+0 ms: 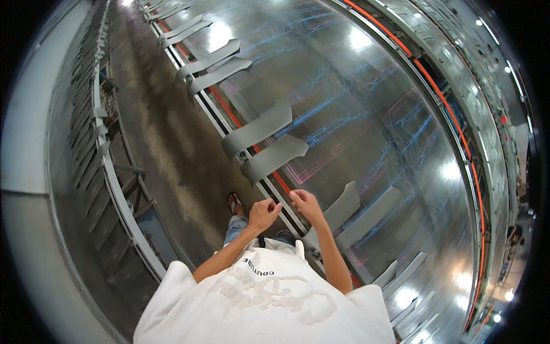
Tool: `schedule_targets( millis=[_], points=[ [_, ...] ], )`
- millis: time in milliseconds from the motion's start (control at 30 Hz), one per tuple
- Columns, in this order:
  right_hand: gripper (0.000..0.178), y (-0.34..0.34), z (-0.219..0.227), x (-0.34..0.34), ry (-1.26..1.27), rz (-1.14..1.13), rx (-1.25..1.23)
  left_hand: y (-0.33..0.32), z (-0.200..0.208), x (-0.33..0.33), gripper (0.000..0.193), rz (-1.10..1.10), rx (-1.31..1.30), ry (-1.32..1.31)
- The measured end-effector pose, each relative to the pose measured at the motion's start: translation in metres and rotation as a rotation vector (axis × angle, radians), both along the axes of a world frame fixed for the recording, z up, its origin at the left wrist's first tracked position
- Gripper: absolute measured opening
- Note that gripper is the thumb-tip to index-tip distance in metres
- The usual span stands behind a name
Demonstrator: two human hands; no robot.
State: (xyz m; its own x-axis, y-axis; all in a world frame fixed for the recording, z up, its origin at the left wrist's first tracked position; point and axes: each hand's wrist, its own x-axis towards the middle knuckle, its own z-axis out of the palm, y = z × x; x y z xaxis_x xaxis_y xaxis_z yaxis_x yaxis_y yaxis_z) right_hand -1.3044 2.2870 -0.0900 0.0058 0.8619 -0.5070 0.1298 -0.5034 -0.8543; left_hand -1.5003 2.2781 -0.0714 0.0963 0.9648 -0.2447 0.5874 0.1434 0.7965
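My left hand (265, 215) is closed, thumb against the curled fingers, in front of my body at the near edge of a long table. Just right of it, over the same edge, my right hand (306, 206) is also closed, its fingers bent inward. The two hands are a small gap apart. Whatever either one may hold is too small or hidden to make out. Nearest them lie flat grey strips with pointed ends: one strip (276, 157) beyond the hands, and another strip (344, 205) to the right of my right hand.
Pairs of similar grey strips (215, 66) lie along the long dark table (355, 97), which bears blue and pink lines. Metal rails and an orange strip (226, 108) run along its edge. Left of the walkway (172, 132) stands another rack (123, 203) with grey strips.
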Motion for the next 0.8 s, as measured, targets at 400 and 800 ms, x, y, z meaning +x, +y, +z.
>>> schedule_targets(
  millis=[400,800],
  points=[
    [0.022,0.134,-0.024,-0.141,0.63,-0.683,-0.133,0.112,0.027,-0.159,0.029,0.071,0.087,-0.277],
    [0.039,0.109,0.114,-0.102,1.023,-0.861,0.26,0.22,0.114,-0.09,0.044,-0.95,-0.246,-0.419]
  ],
)
